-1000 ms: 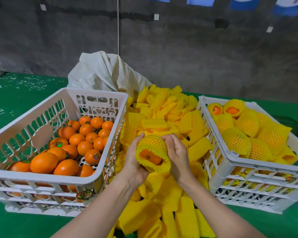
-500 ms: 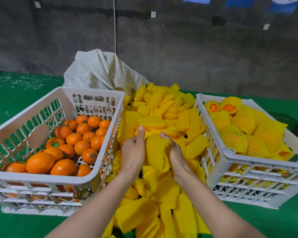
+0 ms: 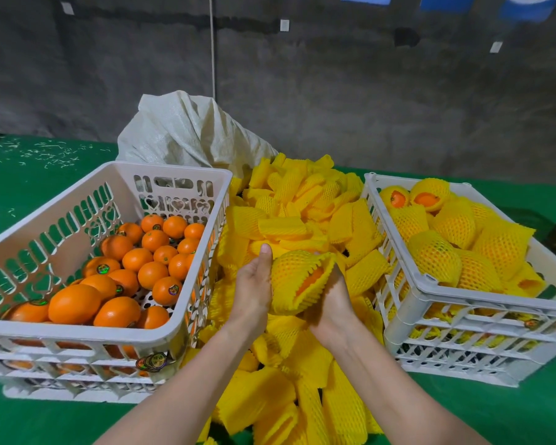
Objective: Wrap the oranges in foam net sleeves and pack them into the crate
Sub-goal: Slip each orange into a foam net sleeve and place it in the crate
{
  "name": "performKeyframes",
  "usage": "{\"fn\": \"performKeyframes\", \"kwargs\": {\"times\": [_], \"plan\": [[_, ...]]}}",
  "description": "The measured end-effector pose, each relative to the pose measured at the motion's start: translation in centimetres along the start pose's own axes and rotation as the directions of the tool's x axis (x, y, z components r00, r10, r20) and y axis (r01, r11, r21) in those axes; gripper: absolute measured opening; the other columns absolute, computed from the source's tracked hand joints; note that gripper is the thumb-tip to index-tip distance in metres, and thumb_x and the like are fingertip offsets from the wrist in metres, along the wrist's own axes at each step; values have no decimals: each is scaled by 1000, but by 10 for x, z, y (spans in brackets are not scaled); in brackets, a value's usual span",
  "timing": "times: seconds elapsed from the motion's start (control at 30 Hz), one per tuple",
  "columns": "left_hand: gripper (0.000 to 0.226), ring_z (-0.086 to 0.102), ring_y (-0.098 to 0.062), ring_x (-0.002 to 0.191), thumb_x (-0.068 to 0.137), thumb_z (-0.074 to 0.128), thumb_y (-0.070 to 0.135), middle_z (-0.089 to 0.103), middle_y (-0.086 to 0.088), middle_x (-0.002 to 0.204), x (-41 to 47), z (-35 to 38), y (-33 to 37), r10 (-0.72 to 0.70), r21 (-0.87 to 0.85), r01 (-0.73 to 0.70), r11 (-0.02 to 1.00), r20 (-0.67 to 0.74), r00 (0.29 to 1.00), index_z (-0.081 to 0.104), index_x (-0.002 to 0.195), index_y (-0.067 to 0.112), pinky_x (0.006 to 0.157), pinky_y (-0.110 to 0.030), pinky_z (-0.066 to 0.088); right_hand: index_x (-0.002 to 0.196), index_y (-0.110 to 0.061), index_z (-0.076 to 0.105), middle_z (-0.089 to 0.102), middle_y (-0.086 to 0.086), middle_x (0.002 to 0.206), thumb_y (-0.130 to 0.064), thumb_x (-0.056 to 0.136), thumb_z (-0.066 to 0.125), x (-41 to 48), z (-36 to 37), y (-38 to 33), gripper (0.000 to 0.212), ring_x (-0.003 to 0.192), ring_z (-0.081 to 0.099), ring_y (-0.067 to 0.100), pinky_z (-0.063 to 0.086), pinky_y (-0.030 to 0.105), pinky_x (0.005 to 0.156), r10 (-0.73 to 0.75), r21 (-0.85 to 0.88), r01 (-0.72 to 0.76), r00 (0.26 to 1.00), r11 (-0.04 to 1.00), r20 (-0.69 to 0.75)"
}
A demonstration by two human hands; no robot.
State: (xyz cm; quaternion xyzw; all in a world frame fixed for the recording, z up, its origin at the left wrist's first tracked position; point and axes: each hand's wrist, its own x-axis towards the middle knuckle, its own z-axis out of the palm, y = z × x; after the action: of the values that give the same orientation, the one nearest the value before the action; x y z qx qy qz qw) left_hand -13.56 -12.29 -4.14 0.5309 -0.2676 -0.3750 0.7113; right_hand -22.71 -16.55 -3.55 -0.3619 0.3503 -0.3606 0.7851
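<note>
The orange [image 3: 308, 279] sits in its sleeve [image 3: 288, 271], held up between both hands above the middle of the pile [image 3: 302, 203] of loose sleeves. The net covers most of the fruit. One end gapes toward the camera and shows a strip of peel.

The left hand [image 3: 252, 293] lies against the sleeve's left side with its thumb [image 3: 265, 256] straight up along the net. Its other fingers are hidden behind the fruit, so how far they curl cannot be told. The right hand [image 3: 333, 306] cradles the fruit from below and to the right, its fingers curled up round the far side.

By the look of it, the orange is firm, round and fairly weighty. The foam is light, springy and grippy, so a slip seems unlikely. The open end could ride back if tugged. It is probably best carried cupped round the belly, with a palm under it, not by the loose net rim.

The crate [image 3: 495, 298] at the counter's right side is heaped with wrapped fruit [image 3: 437, 255]. The left crate [image 3: 77, 332] holds bare oranges [image 3: 74, 303]. A pale sack [image 3: 187, 130] slumps behind the pile toward the far edge of the green counter [image 3: 29, 181].
</note>
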Motion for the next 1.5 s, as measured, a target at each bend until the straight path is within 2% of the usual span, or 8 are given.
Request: {"fn": "performKeyframes", "kwargs": {"times": [0.3, 0.4, 0.5, 0.6, 0.77, 1.13, 1.27, 1.5], "plan": [[59, 58, -2, 45, 95, 47, 28, 62, 7, 47, -1, -5, 2, -83, -11, 85, 996, 84, 993, 64, 39, 22, 51, -17, 48, 77, -20, 60, 62, 5, 76, -33, 94, 42, -9, 3, 1, 27, 76, 57, 18, 43, 32, 68, -85, -109, 91, 994, 990, 63], [37, 67, -10, 65, 87, 51, 44, 72, 1, 70, -1, -8, 7, -185, 6, 185, 983, 68, 980, 72, 69, 20, 61, -27, 51, 69, -27, 71, 71, -4, 74, -31, 95, 42, -12, -1, -6, 39, 74, 66, 7, 51, 26, 68, -158, -218, 176, 982, 960, 101], [54, 70, -30, 80, 80, 47, 66, 74, -10, 96, -3, -15, 12, -476, -29, 493, 869, 221, 851, 67, 101, 21, 64, -39, 56, 114, -18, 61, 57, -5, 123, -32, 96, 43, -13, -9, -12, 28, 111, 54, -5, 42, 8, 78, -289, -469, 313, 949, 826, 123], [54, 71, -37, 73, 76, 53, 62, 73, -19, 87, -5, -12, 19, -573, -78, 627, 775, 332, 750, 73, 91, 14, 57, -47, 58, 141, -16, 37, 41, -6, 131, -51, 82, 39, -10, -18, -11, 68, 124, 33, 1, 28, 15, 91, -331, -698, 377, 920, 610, 207], [46, 71, -27, 69, 67, 62, 54, 73, -14, 83, -2, -9, 20, -511, -85, 573, 815, 360, 780, 78, 81, 14, 53, -32, 58, 82, -15, 42, 36, -2, 72, -54, 92, 41, -14, -14, -12, 40, 65, 35, 7, 30, 31, 61, -474, -623, 536, 834, 570, 284], [40, 69, -28, 68, 63, 68, 43, 71, -14, 83, -8, -5, 19, -510, 5, 574, 819, 465, 724, 72, 90, 13, 58, -35, 58, 59, -17, 32, 26, 0, 56, -10, 96, 48, -10, -23, -23, 41, 53, 26, 8, 20, 31, 52, -500, -661, 519, 832, 542, 242], [31, 65, -26, 69, 73, 65, 38, 70, -10, 77, -7, 7, 15, -466, -67, 536, 841, 411, 783, 68, 93, 15, 62, -34, 53, 97, -16, 50, 53, -5, 91, -27, 94, 52, -15, -28, -23, 11, 80, 50, 4, 40, 18, 69, -546, -715, 499, 815, 490, 195], [17, 69, -18, 66, 89, 60, 29, 72, -6, 80, -3, 30, 12, -416, -121, 437, 891, 168, 894, 66, 93, 14, 57, -30, 55, 133, -35, 39, 43, -14, 138, -36, 84, 64, -23, -44, -12, 55, 127, 38, -2, 35, 14, 99, -418, -700, 565, 816, 436, 399]]}}
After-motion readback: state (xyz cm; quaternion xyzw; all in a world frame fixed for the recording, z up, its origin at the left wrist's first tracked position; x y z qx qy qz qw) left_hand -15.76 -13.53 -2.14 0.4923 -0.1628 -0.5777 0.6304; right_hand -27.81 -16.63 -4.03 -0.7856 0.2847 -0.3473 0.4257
